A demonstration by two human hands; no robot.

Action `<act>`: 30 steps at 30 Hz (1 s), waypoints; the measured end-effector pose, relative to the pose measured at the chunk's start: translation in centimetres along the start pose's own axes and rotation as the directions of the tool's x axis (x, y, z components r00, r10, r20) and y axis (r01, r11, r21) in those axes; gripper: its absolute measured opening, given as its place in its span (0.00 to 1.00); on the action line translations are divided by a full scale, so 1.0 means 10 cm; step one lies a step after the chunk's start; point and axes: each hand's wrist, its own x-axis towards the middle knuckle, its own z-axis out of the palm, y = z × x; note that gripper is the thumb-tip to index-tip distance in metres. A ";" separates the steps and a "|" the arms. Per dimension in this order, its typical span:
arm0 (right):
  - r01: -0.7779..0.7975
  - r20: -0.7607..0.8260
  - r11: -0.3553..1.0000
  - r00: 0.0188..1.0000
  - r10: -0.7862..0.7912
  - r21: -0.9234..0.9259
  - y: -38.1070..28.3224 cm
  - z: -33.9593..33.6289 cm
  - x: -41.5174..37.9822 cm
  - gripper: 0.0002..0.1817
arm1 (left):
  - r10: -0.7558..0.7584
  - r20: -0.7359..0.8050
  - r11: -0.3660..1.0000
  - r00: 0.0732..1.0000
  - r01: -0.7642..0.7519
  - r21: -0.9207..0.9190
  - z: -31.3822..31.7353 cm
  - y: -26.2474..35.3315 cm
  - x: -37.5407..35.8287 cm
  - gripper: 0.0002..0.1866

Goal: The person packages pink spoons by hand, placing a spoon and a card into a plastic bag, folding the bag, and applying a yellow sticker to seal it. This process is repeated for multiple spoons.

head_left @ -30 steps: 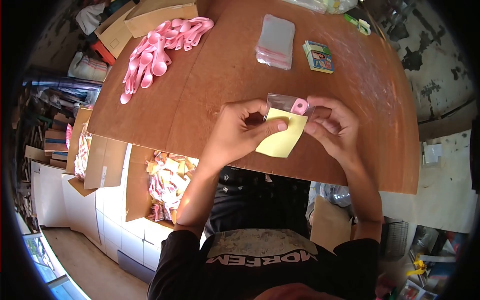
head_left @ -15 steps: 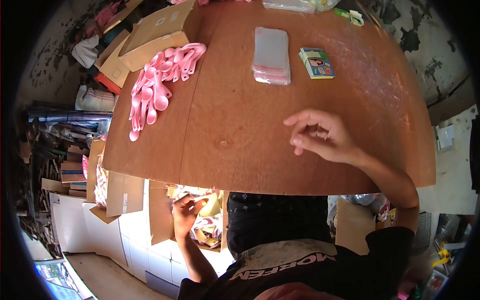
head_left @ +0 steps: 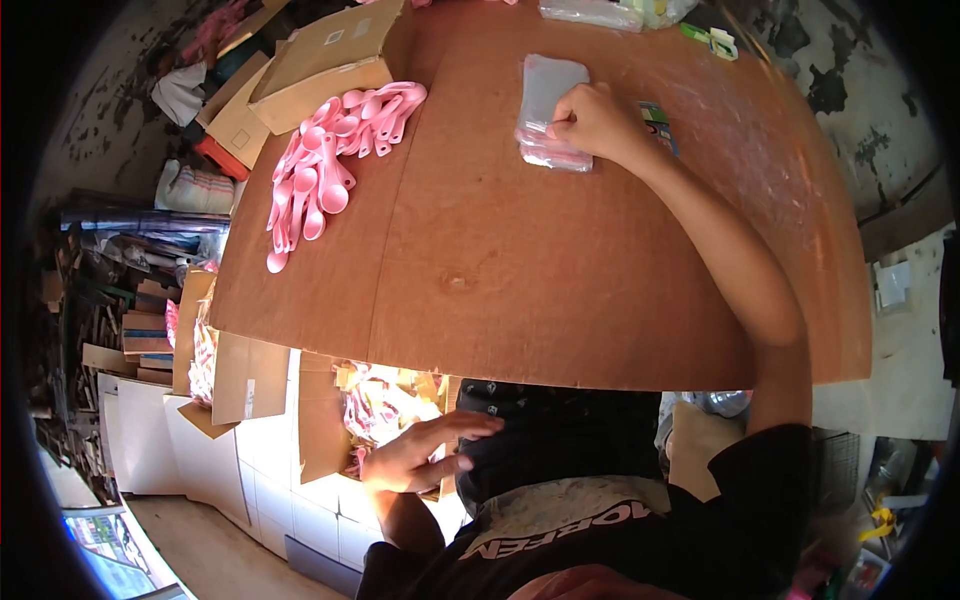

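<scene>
My right hand (head_left: 598, 124) is over the right side of a stack of clear plastic bags (head_left: 550, 90) on the brown table; its fingers are curled together at the bags, and what they pinch, if anything, is too small to tell. The stack of printed cards (head_left: 657, 122) is partly hidden behind that hand and wrist. Below the table edge, near my lap, my left hand (head_left: 425, 453) has its fingers spread and holds nothing. Pink plastic spoons (head_left: 333, 186) lie in a pile on the left part of the table.
A cardboard box (head_left: 335, 60) stands at the table's back left. Below the front edge, an open carton (head_left: 325, 415) holds packaged pieces. More plastic packs (head_left: 592, 12) and a green and white item (head_left: 712, 41) lie at the back. Another carton (head_left: 250, 380) stands at the left.
My right hand has moved up and away from me, onto the bag stack, and its fingers have closed. My left hand has come down and right from over the carton, its fingers now spread.
</scene>
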 end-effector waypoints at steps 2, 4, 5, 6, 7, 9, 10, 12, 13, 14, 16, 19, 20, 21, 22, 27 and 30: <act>-0.007 0.027 1.000 1.000 0.008 -0.027 -0.02 -0.05 0.04 0.09 | 0.164 0.137 0.986 0.977 -0.165 -0.005 -0.04 0.31 0.25 0.24; -0.055 0.111 0.995 0.992 0.064 -0.084 -0.03 -0.08 0.05 0.08 | 0.259 0.218 0.956 0.941 -0.282 0.081 -0.16 0.57 0.49 0.25; -0.052 0.113 0.995 0.992 0.062 -0.088 -0.02 -0.06 0.03 0.08 | 0.268 0.219 0.944 0.938 -0.301 0.134 -0.21 0.68 0.60 0.24; -0.027 0.012 0.999 1.000 0.027 -0.033 0.00 -0.02 0.00 0.08 | 0.276 0.221 0.929 0.935 -0.319 0.188 -0.26 0.74 0.71 0.23; 0.004 -0.091 1.000 0.996 -0.002 0.020 -0.02 -0.02 -0.02 0.08 | 0.276 0.186 0.918 0.943 -0.316 0.242 -0.29 0.77 0.79 0.22; 0.030 -0.223 0.999 0.974 -0.037 -0.033 -0.08 -0.08 -0.10 0.08 | 0.247 0.058 0.873 0.967 -0.248 0.420 -0.36 0.88 0.98 0.21; 0.054 -0.355 0.994 0.931 -0.084 -0.093 -0.16 -0.16 -0.12 0.08 | 0.232 -0.020 0.826 0.972 -0.186 0.532 -0.40 0.92 1.05 0.21; 0.116 -0.321 0.972 0.930 -0.178 -0.203 -0.35 -0.31 -0.30 0.08 | 0.258 -0.186 0.772 0.948 -0.087 0.629 -0.42 0.88 1.18 0.20; 0.169 -0.275 0.937 0.926 -0.257 -0.307 -0.46 -0.37 -0.44 0.07 | 0.292 -0.338 0.718 0.895 0.028 0.695 -0.42 0.84 1.23 0.20; 0.216 -0.194 0.940 0.943 -0.271 -0.263 -0.60 -0.44 -0.59 0.07 | 0.294 -0.339 0.718 0.894 0.028 0.696 -0.39 0.79 1.27 0.20; 0.342 -0.129 0.937 0.928 -0.349 -0.071 -0.80 -0.48 -0.90 0.06 | 0.342 -0.529 0.702 0.776 0.163 0.694 -0.36 0.69 1.36 0.23; 0.302 0.019 0.896 0.945 -0.326 0.326 -1.01 -0.58 -1.27 0.06 | 0.356 -0.450 0.667 0.819 0.115 0.736 -0.31 0.63 1.38 0.26; 0.298 0.031 0.878 0.942 -0.333 0.374 -1.07 -0.67 -1.33 0.07 | 0.399 -0.390 0.635 0.830 0.056 0.770 -0.30 0.60 1.38 0.26; 0.290 0.036 0.882 0.945 -0.326 0.371 -1.04 -0.70 -1.36 0.07 | 0.398 -0.388 0.641 0.831 0.051 0.766 -0.30 0.52 1.38 0.26; 0.306 0.007 0.822 0.936 -0.353 0.480 -1.01 -0.72 -1.39 0.05 | 0.425 -0.370 0.736 0.826 -0.077 0.673 -0.29 0.41 1.35 0.25; 0.208 -0.084 0.920 0.978 -0.191 0.333 -0.54 -0.81 -1.28 0.07 | 0.260 -0.526 0.955 0.810 -0.134 0.265 -0.16 0.42 1.36 0.19; 0.160 -0.198 0.981 0.964 -0.180 -0.109 0.09 -0.73 -1.04 0.09 | 0.164 -0.623 0.966 0.765 -0.253 -0.056 -0.21 0.39 1.40 0.19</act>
